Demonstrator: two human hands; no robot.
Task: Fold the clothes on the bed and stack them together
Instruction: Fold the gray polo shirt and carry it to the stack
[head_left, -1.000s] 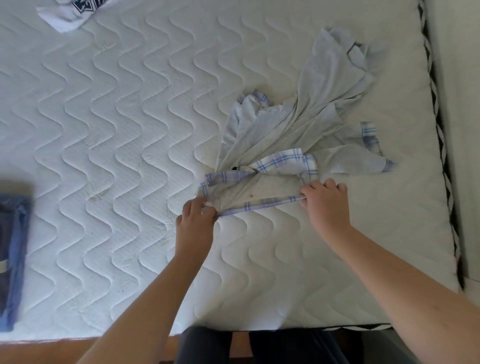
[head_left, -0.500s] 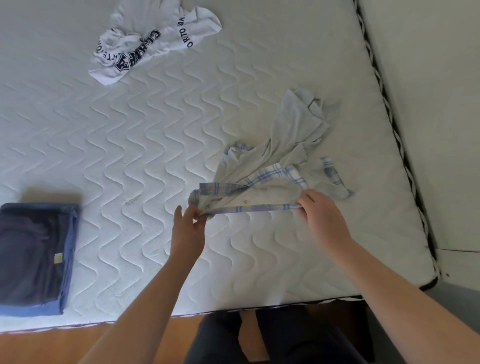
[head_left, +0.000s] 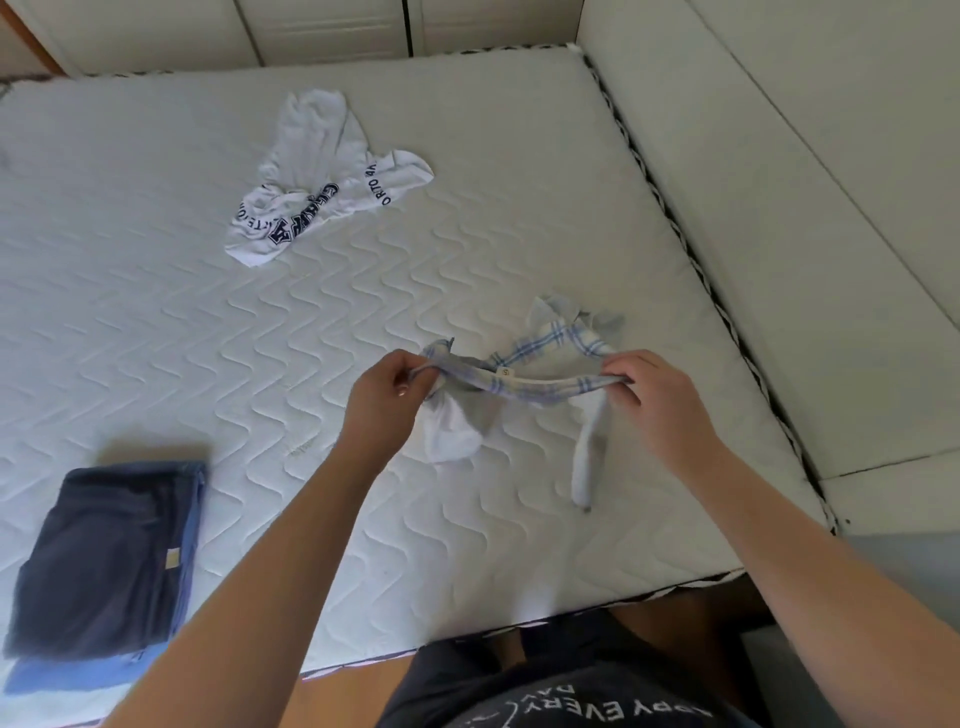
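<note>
A person stands at the near edge of a bed with a white quilted mattress (head_left: 156, 322), seen from above, with 2 bare hands raised over it. The left hand (head_left: 387, 400) pinches one end of the plaid-trimmed waistband of a pale garment (head_left: 524, 384), fingers curled around the fabric. The right hand (head_left: 649, 395) pinches the other end the same way. The waistband stretches between the 2 hands, lifted above the right half of the mattress, while the rest of the garment hangs down and bunches behind.

3 lots of clothing are visible. Besides the held garment, 1 crumpled white shirt with dark lettering (head_left: 317, 192) lies towards the far side. 1 folded stack (head_left: 109, 566), a dark navy piece on a lighter blue piece, sits at the near left corner.
</note>
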